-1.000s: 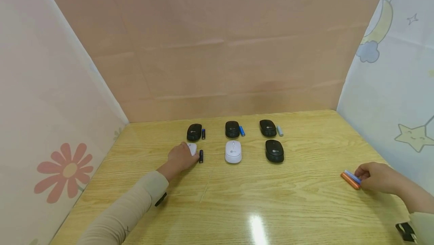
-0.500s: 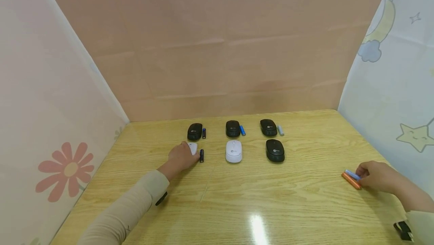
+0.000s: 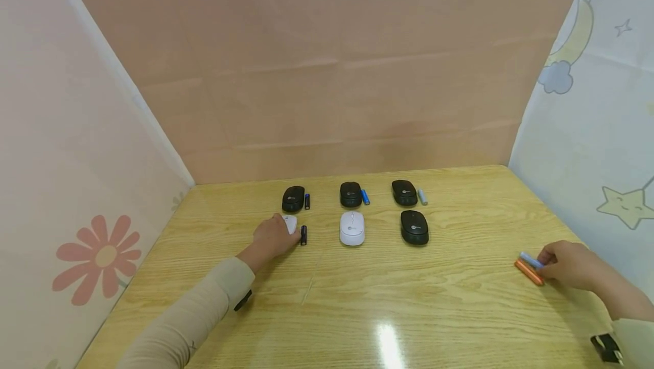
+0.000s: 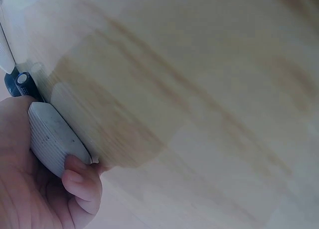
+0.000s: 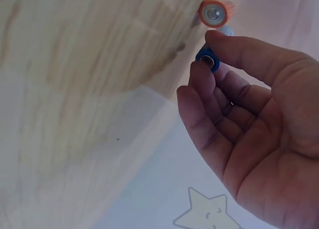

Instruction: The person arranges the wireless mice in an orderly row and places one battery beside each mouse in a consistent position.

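My left hand [image 3: 273, 237] grips a white computer mouse [image 3: 290, 223] by its sides, with the thumb on one side and fingertips on the other in the left wrist view. A dark battery [image 3: 304, 235] lies just right of that mouse. Far to the right, my right hand [image 3: 572, 265] pinches a blue battery [image 5: 207, 59] between thumb and fingertip, its end facing the right wrist camera. An orange battery [image 3: 529, 272] lies on the table beside it. Something pale blue [image 5: 227, 30] shows behind the thumb, mostly covered.
In the back row stand three black mice [image 3: 293, 198], each with a battery [image 3: 365, 197] at its right. A second white mouse [image 3: 352, 228] and another black mouse [image 3: 414, 227] sit in front. Printed cloth walls [image 3: 608, 130] border the wooden table [image 3: 409, 306].
My right hand has shifted up slightly, and the blue battery has moved a little away from the orange one. My left hand keeps its place on the white mouse.
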Demonstrator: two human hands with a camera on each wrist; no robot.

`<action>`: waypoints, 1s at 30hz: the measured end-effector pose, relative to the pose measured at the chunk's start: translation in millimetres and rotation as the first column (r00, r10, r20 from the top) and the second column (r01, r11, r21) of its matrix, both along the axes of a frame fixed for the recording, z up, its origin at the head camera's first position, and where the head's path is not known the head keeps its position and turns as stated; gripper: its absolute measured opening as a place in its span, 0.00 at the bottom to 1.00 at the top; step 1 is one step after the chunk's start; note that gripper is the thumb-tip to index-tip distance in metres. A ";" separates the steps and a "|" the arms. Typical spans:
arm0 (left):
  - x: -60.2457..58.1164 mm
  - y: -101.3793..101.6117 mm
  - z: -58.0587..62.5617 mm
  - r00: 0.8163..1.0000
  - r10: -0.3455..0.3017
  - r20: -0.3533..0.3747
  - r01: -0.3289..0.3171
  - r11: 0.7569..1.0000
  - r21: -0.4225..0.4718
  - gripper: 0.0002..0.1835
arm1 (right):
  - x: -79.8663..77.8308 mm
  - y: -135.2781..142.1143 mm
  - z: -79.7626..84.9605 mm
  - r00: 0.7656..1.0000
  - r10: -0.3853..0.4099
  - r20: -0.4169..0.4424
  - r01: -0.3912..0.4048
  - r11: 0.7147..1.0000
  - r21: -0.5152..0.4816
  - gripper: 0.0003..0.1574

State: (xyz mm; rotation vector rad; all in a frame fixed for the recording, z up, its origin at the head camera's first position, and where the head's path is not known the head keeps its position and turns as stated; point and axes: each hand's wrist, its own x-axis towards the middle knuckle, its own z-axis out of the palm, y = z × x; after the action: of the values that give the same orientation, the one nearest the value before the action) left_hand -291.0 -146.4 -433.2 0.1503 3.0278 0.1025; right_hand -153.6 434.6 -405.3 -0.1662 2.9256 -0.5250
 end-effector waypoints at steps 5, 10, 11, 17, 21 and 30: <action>-0.2 -0.3 -0.2 1.000 -0.003 -0.009 0.003 1.000 0.000 0.38 | -0.4 -2.8 5.7 1.000 0.000 -0.015 0.000 1.000 -0.028 0.08; 0.7 -0.5 0.0 1.000 -0.004 -0.009 0.004 1.000 -0.007 0.39 | -0.1 -12.3 13.3 1.000 -0.015 -0.027 0.014 0.998 -0.055 0.10; 1.0 -0.3 0.2 1.000 -0.003 -0.007 0.003 1.000 -0.008 0.39 | -0.5 -14.8 15.0 0.999 -0.020 -0.032 0.018 0.998 -0.061 0.10; 1.6 0.3 1.8 1.000 -0.007 0.005 0.007 1.000 -0.018 0.40 | -4.4 -33.5 22.7 0.996 -0.045 -0.078 0.039 0.996 -0.078 0.10; 1.7 0.2 2.1 1.000 -0.012 0.007 0.012 1.000 -0.022 0.40 | -7.3 -49.1 26.5 0.993 -0.052 -0.108 0.040 0.994 -0.105 0.09; -0.4 0.4 0.1 1.000 0.003 -0.002 -0.003 1.000 -0.012 0.40 | -16.2 -86.0 37.3 0.989 -0.020 -0.148 0.001 0.992 -0.127 0.09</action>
State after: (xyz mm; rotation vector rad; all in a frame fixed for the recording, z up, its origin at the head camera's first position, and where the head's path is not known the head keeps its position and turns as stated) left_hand -291.4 -146.0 -433.1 0.1448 3.0303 0.0850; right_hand -169.8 348.6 -368.0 -0.2145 3.0392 -0.7304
